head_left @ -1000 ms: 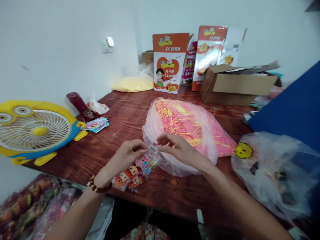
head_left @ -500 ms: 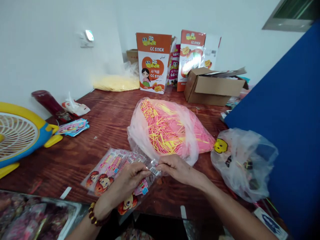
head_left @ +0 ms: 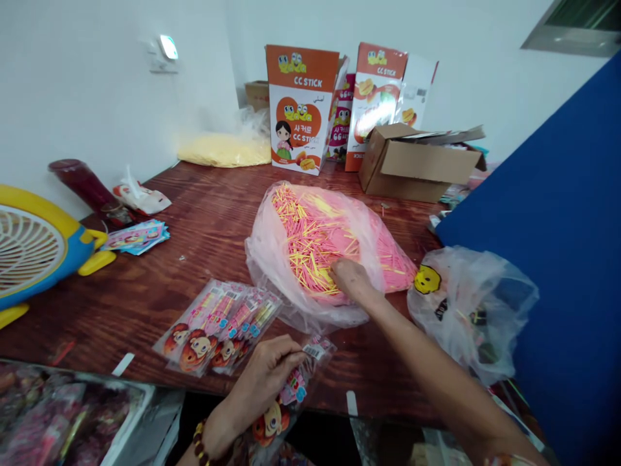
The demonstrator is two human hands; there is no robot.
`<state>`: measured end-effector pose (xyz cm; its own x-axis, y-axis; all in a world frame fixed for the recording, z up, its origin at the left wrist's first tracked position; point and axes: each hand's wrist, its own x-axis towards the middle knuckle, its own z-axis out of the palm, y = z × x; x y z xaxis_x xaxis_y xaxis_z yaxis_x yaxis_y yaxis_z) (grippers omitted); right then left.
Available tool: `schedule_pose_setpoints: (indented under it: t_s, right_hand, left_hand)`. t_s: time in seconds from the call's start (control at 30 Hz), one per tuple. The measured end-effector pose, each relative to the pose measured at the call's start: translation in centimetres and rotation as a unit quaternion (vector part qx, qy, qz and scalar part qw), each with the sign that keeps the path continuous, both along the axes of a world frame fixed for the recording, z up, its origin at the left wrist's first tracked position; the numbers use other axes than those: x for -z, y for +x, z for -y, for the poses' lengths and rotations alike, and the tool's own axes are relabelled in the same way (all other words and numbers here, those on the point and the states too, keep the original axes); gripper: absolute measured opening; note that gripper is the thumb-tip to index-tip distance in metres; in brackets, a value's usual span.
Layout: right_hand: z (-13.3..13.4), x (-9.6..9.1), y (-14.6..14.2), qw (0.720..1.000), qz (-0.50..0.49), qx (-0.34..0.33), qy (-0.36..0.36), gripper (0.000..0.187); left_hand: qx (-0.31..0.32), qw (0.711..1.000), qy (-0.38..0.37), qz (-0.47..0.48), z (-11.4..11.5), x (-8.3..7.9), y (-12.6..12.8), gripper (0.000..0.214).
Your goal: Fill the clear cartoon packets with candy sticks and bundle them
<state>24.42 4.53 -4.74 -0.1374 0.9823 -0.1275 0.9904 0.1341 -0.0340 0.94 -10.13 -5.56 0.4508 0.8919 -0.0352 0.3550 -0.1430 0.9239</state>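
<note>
My left hand [head_left: 272, 369], with a beaded bracelet at its wrist, pinches a clear printed plastic packet [head_left: 294, 386] by its upper part. A cartoon face and a barcode label show on the packet, which hangs over the table's front edge. My right hand [head_left: 352, 275] reaches into the open mouth of a large clear bag [head_left: 272, 259]. Thin pink and yellow sticks [head_left: 310, 243] fill that bag. The right fingertips are hidden among the sticks, so their grip does not show. Left of my left hand, several similar packets [head_left: 198, 349] lie overlapping on the table.
A yellow-and-blue fan [head_left: 72, 236] stands at the left, near a dark red bottle [head_left: 87, 184] and a tissue pack [head_left: 143, 197]. Printed cartons [head_left: 301, 110] and an opened cardboard box [head_left: 417, 171] line the back. A knotted-looking plastic bag [head_left: 485, 310] sits right, beside a blue panel [head_left: 557, 213].
My right hand has let go of the packet's top and moved up into the bag of sticks. My left hand has drawn the packet down and right, apart from the others.
</note>
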Motion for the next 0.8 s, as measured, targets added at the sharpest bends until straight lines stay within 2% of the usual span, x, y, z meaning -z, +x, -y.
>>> schedule_pose_setpoints:
  t_s: [0.17, 0.4, 0.63, 0.8]
  right_hand:
    - [0.6, 1.1, -2.0, 0.999, 0.033, 0.018, 0.018, 0.032]
    - [-0.8, 1.4, -3.6, 0.998, 0.050, 0.032, 0.006, 0.034]
    - [-0.8, 2.2, -3.9, 0.999, 0.029, 0.022, 0.009, 0.035]
    - [-1.8, 2.6, -2.6, 0.999, -0.046, -0.004, -0.009, 0.029]
  left_hand:
    - [-0.012, 1.000, -0.007, 0.012, -0.1, 0.0, -0.1, 0.030]
    - [-0.017, 1.000, -0.015, 0.012, 0.1, 0.4, -0.2, 0.031]
    - [-0.024, 0.999, -0.014, 0.026, 0.2, 0.7, -0.3, 0.029]
    - [-0.025, 0.999, -0.010, 0.025, 0.4, 0.6, -0.3, 0.028]
